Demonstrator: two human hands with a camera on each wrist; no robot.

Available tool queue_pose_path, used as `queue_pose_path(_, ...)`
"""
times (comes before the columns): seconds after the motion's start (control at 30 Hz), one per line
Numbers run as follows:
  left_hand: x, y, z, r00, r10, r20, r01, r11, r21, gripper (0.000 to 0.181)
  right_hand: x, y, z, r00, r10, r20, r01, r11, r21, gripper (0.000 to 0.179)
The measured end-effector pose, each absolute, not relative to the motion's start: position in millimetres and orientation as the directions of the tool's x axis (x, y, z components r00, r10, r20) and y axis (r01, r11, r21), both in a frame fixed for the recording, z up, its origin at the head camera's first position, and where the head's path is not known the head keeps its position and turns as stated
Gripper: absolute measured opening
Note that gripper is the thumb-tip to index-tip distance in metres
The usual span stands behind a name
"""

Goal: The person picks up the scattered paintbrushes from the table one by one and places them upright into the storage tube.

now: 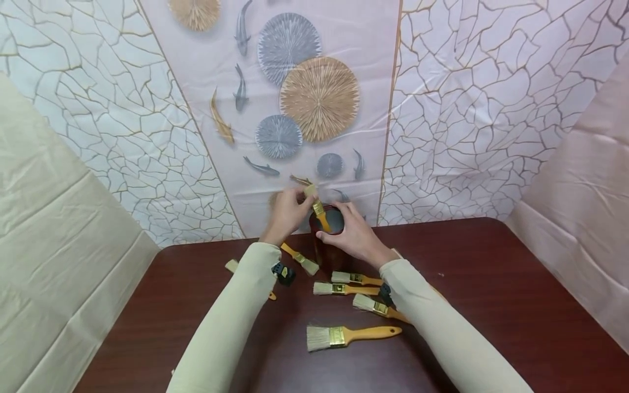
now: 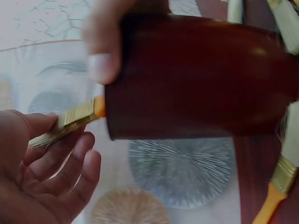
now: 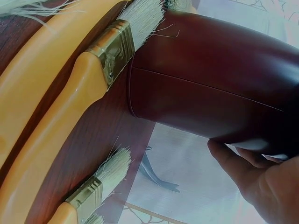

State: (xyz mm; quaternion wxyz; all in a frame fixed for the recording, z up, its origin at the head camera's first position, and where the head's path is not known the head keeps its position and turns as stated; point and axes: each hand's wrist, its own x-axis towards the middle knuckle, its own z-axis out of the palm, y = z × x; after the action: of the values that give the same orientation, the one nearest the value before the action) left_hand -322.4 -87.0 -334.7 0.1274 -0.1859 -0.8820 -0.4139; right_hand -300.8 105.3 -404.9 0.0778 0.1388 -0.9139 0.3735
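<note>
Near the far edge of the table stands a dark red cylindrical cup (image 2: 196, 79), its open top facing up. My left hand (image 1: 289, 212) pinches a paintbrush (image 1: 319, 209) by its pale bristles, between thumb and fingers. The brush points handle-down, and its orange handle runs into the mouth of the cup. My right hand (image 1: 356, 233) holds the cup near its rim from the right, thumb at the front and fingers around the far side. In the left wrist view the handle's lower part is hidden inside the cup.
A paintbrush (image 1: 300, 258) lies just left of the cup, another partly under my left sleeve. Several more, such as this brush (image 1: 344, 289), lie by my right forearm. A wider brush (image 1: 354, 334) lies nearer me. Patterned cloth (image 1: 442, 125) hangs behind the table (image 1: 467, 256).
</note>
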Motion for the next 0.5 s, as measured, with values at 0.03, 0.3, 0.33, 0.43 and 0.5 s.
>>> queue_pose_path(0.03, -323.2, -87.1, -337.6, -0.901, 0.238, 0.364, 0.431, 0.597, 0.677, 0.027, -300.8, 105.4, -405.0, -0.949, -0.196, 0.248, -0.313, 0.686, -0.657, 0.097)
queue_pose_path(0.3, -325.7, -86.9, -354.3, -0.909, 0.29, 0.301, 0.418, 0.606, 0.677, 0.028, -300.1, 104.0, -404.7, -0.942, -0.212, 0.26, -0.333, 0.684, -0.648, 0.097)
queue_pose_path(0.33, -326.0, -86.2, -356.0, -0.91, 0.289, 0.298, 0.415, 0.609, 0.676, 0.029, -299.9, 104.0, -404.9, -0.942, -0.213, 0.261, -0.334, 0.684, -0.649, 0.097)
queue_pose_path(0.43, -328.0, -83.2, -361.4, -0.912, 0.279, 0.301, 0.41, 0.609, 0.679, 0.026, -299.1, 104.9, -405.1, -0.942, -0.21, 0.261, -0.332, 0.682, -0.652, 0.098)
queue_pose_path(0.5, -330.4, -81.0, -364.6, -0.908, 0.271, 0.319, 0.418, 0.603, 0.679, 0.023, -299.5, 106.5, -404.5, -0.944, -0.204, 0.261, -0.328, 0.684, -0.652, 0.098)
